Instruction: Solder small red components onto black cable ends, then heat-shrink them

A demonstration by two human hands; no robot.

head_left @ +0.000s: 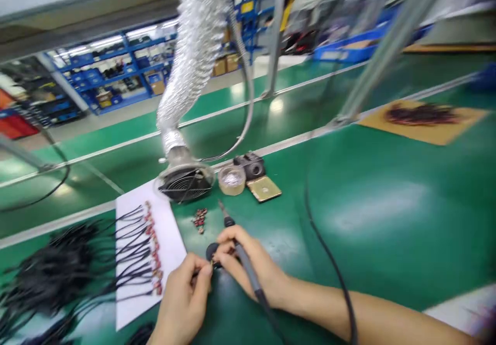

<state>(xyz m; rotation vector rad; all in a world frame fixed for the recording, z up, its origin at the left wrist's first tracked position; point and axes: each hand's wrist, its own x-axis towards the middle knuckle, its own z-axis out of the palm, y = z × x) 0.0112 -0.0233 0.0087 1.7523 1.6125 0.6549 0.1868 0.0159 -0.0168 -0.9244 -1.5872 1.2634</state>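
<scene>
My right hand [253, 267] is closed around a soldering iron [245, 262], whose bare tip points away from me and up. Its thumb and fingertips also come close to a small round black part [211, 251]. My left hand [186, 293] pinches something tiny beside that part, too small and blurred to name. Small red and copper-coloured pieces [200, 220] lie in a loose pile beyond my hands. To the left, black cables [134, 252] lie in a row on a white sheet [170, 231], with red and copper-coloured pieces at their ends.
A fume extraction hood [186, 182] hangs from a silver duct [194, 61]. Near it stand a tape roll [231, 181], a dark block [250, 165] and a yellowish pad [264, 188]. Bundled black cables [50, 267] lie left; cardboard with dark wires [422, 120] lies far right.
</scene>
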